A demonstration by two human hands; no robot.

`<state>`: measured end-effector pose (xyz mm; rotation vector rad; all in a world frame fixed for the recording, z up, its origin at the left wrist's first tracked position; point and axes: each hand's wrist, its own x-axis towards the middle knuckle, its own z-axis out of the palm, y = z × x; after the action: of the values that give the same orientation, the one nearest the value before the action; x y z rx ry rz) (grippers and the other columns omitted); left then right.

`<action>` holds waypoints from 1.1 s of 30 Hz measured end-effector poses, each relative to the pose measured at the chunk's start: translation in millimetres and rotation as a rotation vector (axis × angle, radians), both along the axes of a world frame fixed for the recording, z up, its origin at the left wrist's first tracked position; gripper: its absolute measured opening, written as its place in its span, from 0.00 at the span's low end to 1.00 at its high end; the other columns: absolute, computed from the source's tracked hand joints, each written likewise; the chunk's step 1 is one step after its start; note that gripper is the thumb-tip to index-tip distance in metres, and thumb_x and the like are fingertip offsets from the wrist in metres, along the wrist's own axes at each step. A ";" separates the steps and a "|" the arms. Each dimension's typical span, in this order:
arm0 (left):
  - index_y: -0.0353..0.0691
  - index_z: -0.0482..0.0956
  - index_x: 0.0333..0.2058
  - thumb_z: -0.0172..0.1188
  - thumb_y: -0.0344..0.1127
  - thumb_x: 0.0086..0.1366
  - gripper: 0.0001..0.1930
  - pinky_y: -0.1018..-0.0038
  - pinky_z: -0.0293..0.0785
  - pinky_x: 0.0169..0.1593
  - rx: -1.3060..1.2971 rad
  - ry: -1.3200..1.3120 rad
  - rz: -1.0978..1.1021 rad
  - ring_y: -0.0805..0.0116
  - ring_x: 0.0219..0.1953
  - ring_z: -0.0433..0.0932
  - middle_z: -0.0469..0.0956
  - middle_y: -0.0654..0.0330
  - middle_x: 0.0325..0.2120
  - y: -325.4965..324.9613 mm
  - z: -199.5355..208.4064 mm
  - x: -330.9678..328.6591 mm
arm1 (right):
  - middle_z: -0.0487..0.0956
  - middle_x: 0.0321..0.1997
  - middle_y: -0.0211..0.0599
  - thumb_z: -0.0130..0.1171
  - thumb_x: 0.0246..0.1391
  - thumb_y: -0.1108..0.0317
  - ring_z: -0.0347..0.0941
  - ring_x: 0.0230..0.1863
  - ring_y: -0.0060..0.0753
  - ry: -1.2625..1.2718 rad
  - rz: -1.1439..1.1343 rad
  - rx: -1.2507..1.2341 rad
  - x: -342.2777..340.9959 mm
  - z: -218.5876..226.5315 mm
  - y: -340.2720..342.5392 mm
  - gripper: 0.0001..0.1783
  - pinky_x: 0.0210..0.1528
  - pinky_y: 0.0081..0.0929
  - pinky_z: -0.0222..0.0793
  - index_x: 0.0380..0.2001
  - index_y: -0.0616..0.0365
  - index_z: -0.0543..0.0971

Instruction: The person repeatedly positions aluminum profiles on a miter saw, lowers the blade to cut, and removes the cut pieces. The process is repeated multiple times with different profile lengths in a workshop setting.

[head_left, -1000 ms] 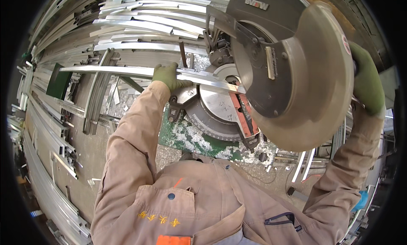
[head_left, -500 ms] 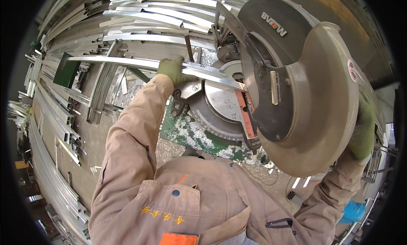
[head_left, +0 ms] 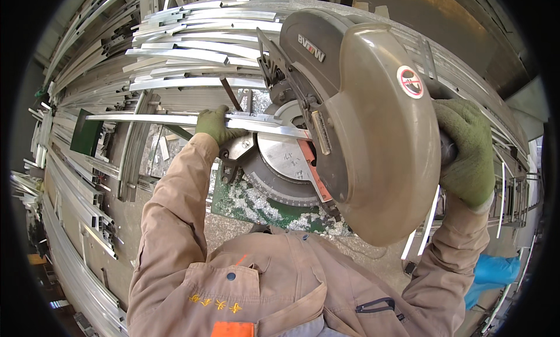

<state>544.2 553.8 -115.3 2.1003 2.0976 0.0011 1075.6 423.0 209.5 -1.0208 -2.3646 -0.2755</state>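
Green-gloved left hand (head_left: 213,127) clamps long silver metal bar (head_left: 157,119), likely steadying it — green-gloved right hand (head_left: 468,150) wraps black saw handle (head_left: 448,149).

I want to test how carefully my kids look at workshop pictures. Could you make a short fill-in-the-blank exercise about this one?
1. The hand on the long metal bar is the person's ____ one.
2. As pictured, the other hand grips a dark handle on the ____ side of the rounded blade guard.
3. Both hands wear gloves coloured ____.
4. A bright item at the picture's lower right is coloured ____.

Missing words: left; right; green; blue.
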 end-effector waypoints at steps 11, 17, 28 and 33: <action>0.44 0.87 0.77 0.91 0.88 0.40 0.71 0.49 0.83 0.77 -0.020 -0.056 0.051 0.30 0.69 0.88 0.93 0.34 0.62 1.8 -0.2 2.4 | 0.96 0.49 0.47 0.85 0.53 0.58 0.92 0.48 0.60 -0.021 0.007 0.037 9.2 -14.8 -9.7 0.27 0.56 0.53 0.85 0.55 0.58 0.96; 0.46 0.84 0.79 0.87 0.92 0.45 0.72 0.51 0.77 0.82 -0.086 -0.030 0.066 0.29 0.77 0.82 0.94 0.42 0.66 0.9 6.2 3.3 | 0.95 0.50 0.47 0.85 0.49 0.63 0.92 0.49 0.60 -0.008 0.012 0.054 10.6 -22.9 -11.9 0.28 0.57 0.53 0.84 0.54 0.60 0.96; 0.41 0.82 0.81 0.89 0.87 0.48 0.72 0.53 0.74 0.84 -0.088 -0.023 0.007 0.33 0.73 0.87 0.94 0.40 0.65 1.2 14.5 3.6 | 0.94 0.55 0.53 0.88 0.45 0.61 0.90 0.56 0.66 0.004 -0.026 -0.094 27.5 -34.2 -23.1 0.35 0.63 0.57 0.82 0.57 0.67 0.93; 0.42 0.82 0.80 0.85 0.90 0.51 0.70 0.51 0.68 0.88 -0.074 -0.027 -0.024 0.36 0.70 0.90 0.96 0.43 0.62 0.2 9.3 1.2 | 0.94 0.57 0.54 0.86 0.50 0.64 0.90 0.56 0.68 0.030 0.016 -0.149 33.4 -38.4 -22.1 0.36 0.61 0.58 0.82 0.62 0.69 0.91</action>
<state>545.4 554.0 -106.1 2.0710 2.0248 -0.0505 1109.0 400.9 171.1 -1.0656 -2.3939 -0.0781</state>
